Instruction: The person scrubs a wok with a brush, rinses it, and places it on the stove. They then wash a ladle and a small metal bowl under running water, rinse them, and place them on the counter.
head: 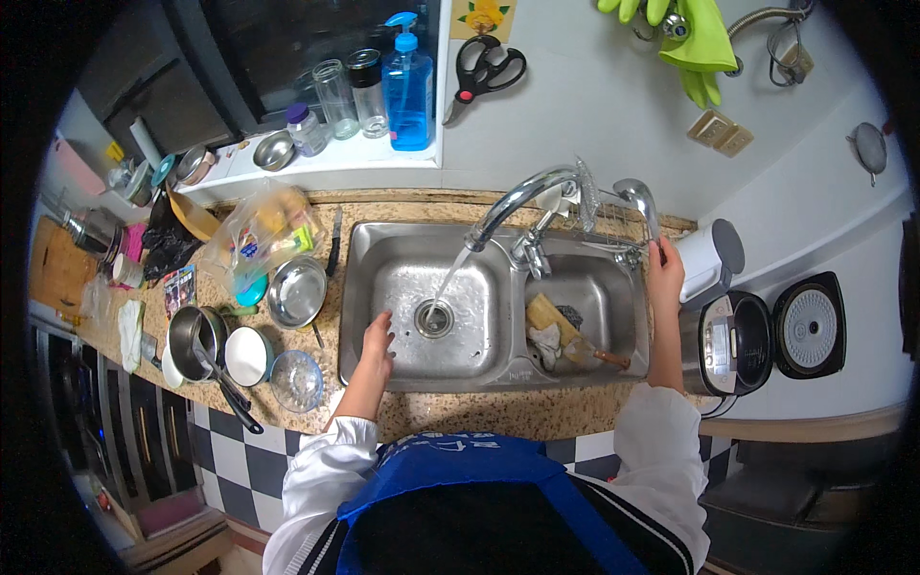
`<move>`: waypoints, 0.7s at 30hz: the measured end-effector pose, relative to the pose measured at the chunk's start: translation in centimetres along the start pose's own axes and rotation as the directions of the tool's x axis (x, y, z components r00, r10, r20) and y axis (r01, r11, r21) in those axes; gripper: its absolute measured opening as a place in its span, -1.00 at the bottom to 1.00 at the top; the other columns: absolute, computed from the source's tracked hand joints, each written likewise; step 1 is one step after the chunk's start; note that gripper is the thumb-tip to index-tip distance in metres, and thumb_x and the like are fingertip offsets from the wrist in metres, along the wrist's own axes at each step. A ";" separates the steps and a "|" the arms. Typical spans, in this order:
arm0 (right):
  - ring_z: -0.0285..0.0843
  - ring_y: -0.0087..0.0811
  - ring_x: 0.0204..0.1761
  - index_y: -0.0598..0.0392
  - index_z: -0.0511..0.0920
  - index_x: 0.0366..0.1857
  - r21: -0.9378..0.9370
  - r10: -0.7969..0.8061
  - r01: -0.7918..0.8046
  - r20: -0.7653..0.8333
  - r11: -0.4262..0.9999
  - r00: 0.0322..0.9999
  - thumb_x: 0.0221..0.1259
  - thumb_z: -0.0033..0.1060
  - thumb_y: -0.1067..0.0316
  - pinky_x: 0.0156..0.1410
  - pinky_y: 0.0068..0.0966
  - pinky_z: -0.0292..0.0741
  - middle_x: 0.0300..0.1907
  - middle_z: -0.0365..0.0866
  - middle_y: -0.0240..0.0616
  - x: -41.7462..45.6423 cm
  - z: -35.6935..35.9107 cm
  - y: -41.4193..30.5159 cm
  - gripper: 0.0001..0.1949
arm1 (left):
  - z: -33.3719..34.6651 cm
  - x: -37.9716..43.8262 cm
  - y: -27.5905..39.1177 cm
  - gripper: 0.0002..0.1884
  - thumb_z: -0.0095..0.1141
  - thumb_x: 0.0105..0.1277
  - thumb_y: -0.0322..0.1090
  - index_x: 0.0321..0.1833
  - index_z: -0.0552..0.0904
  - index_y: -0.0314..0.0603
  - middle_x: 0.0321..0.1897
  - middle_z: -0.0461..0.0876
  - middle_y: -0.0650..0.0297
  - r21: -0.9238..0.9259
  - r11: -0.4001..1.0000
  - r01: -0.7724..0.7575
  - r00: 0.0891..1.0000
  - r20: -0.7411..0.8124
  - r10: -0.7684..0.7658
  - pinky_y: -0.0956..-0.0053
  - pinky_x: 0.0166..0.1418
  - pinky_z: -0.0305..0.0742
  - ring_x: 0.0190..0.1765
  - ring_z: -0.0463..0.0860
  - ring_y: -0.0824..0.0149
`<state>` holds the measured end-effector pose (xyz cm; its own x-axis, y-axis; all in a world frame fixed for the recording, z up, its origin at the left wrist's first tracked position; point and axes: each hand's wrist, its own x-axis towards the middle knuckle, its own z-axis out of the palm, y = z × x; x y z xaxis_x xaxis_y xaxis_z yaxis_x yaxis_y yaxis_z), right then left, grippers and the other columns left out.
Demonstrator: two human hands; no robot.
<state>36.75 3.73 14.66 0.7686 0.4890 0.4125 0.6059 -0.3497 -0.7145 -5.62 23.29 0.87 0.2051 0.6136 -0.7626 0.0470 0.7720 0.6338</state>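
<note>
My left hand hovers at the left side of the large steel basin, fingers apart, holding nothing. Water runs from the curved chrome faucet into the drain. At the basin's far right, my right hand grips the handle of a shiny metal ladle, its rounded end beside the wire rack. The smaller basin holds a yellow cloth or sponge, a dark scouring pad, a whitish rag and a wooden-handled utensil.
Left of the sink are a steel bowl, a knife, a white bowl, a glass bowl, a saucepan and a plastic bag. An open rice cooker and a white pitcher stand right.
</note>
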 end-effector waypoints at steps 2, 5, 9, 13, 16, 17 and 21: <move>0.47 -0.36 -0.26 0.24 0.52 -0.04 -0.056 0.028 -0.024 0.060 0.998 0.998 0.26 0.06 0.30 -0.17 -0.51 0.38 -0.24 0.54 -0.13 1.1 1.4 0.1 -0.72 | -1.2 0.1 -0.7 -0.44 -0.12 0.25 0.05 0.30 0.34 0.04 0.40 0.12 0.22 -0.035 0.999 -0.004 1.000 0.021 0.005 -0.13 0.38 -0.27 0.44 0.01 0.08; 0.47 -0.34 -0.24 0.23 0.52 -0.04 -0.016 -0.218 0.217 -0.024 0.976 0.976 0.26 0.08 0.29 -0.15 -0.50 0.39 -0.22 0.55 -0.13 1.4 2.9 3.7 -0.71 | -2.6 -1.0 -0.8 -0.47 -0.13 0.27 0.03 0.27 0.38 0.02 0.38 0.17 0.23 -0.099 0.994 -0.037 0.997 0.063 0.043 -0.12 0.37 -0.22 0.41 0.12 0.14; 0.45 -0.35 -0.27 0.23 0.52 -0.03 0.050 -0.209 0.209 0.001 0.977 0.978 0.27 0.06 0.30 -0.17 -0.54 0.37 -0.29 0.52 -0.18 0.8 2.6 3.1 -0.71 | -5.0 -2.0 -2.3 -0.51 -0.18 0.28 0.01 0.24 0.42 0.05 0.35 0.22 0.26 -0.182 0.982 -0.049 0.992 0.104 0.068 -0.04 0.38 -0.16 0.39 0.14 0.21; 0.43 -0.39 -0.31 0.18 0.51 0.01 0.008 -0.175 0.175 0.047 0.985 0.983 0.28 0.04 0.31 -0.21 -0.57 0.36 -0.34 0.49 -0.21 0.0 0.6 3.1 -0.71 | -6.0 -2.3 -2.9 -0.53 -0.17 0.27 0.00 0.20 0.45 0.06 0.30 0.29 0.32 -0.250 0.968 -0.014 0.993 0.110 0.042 0.02 0.37 -0.09 0.35 0.20 0.27; 0.44 -0.37 -0.31 0.14 0.50 0.04 -0.041 -0.180 0.187 0.137 0.981 0.974 0.28 0.03 0.30 -0.20 -0.55 0.37 -0.33 0.49 -0.19 -0.1 -0.6 2.9 -0.70 | -6.4 -2.2 -2.9 -0.55 -0.16 0.27 0.00 0.17 0.47 0.09 0.27 0.33 0.37 -0.271 0.962 -0.019 0.994 0.098 0.048 0.04 0.36 -0.06 0.30 0.25 0.33; 0.46 -0.34 -0.29 0.12 0.49 0.06 -0.053 -0.181 0.192 0.166 0.980 0.969 0.29 0.02 0.29 -0.17 -0.53 0.38 -0.30 0.51 -0.17 -0.2 -0.6 2.6 -0.69 | -6.3 -2.2 -2.8 -0.55 -0.16 0.26 0.01 0.17 0.47 0.09 0.27 0.33 0.37 -0.271 0.962 -0.019 0.995 0.089 0.045 0.04 0.36 -0.06 0.30 0.25 0.33; 0.51 -0.20 -0.15 0.09 0.42 0.14 -0.186 -0.171 0.210 0.204 0.960 0.964 0.28 0.01 0.27 -0.04 -0.43 0.42 -0.15 0.54 -0.07 -0.1 0.3 1.6 -0.64 | -6.8 -2.3 -2.1 -0.53 -0.13 0.25 0.01 0.19 0.45 0.09 0.27 0.33 0.37 -0.301 0.952 -0.057 0.994 0.069 0.081 0.03 0.37 -0.08 0.30 0.26 0.35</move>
<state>37.64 3.36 13.31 0.5956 0.6939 0.4048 0.7808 -0.3817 -0.4946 -12.82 21.37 0.41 0.2749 0.6613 -0.6980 -0.2613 0.7500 0.6076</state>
